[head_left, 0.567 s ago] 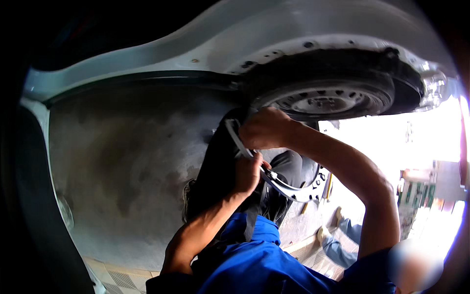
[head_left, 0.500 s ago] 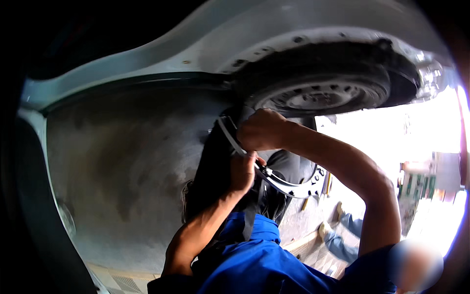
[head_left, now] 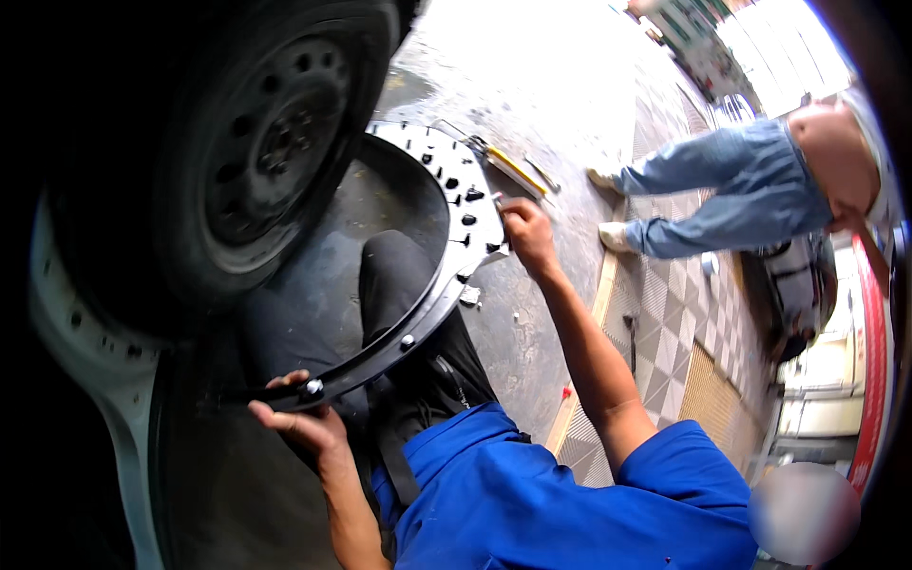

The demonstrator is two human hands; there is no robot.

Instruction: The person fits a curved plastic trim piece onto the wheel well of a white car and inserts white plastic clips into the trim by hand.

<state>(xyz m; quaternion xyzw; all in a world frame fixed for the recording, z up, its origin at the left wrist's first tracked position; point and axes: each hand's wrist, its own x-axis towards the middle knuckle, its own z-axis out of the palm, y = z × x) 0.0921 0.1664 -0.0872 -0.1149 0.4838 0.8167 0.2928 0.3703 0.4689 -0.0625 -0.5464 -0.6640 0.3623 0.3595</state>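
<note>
We see the arch (head_left: pixel 442 285) held between two hands, curving over dark trousers (head_left: pixel 399 271), its white, black-dotted part far and its black part running to the near left. Two shiny bolt heads (head_left: pixel 314 387) show on the black part. The left hand (head_left: pixel 309 427) is under that end, thumb on the near side, other fingers on the far side; we cannot tell whether they clamp it. The right hand (head_left: pixel 522 228) is at the white part's right edge, its fingers curled together on it. On the left stands a wheel (head_left: pixel 275 152); beyond the right hand, a yellow tool (head_left: pixel 513 169) lies on the floor (head_left: pixel 527 351). To the right, another person (head_left: pixel 731 180) stands in jeans. At the far right, a red band (head_left: pixel 869 351) bears pale marks too blurred for us to read.
</note>
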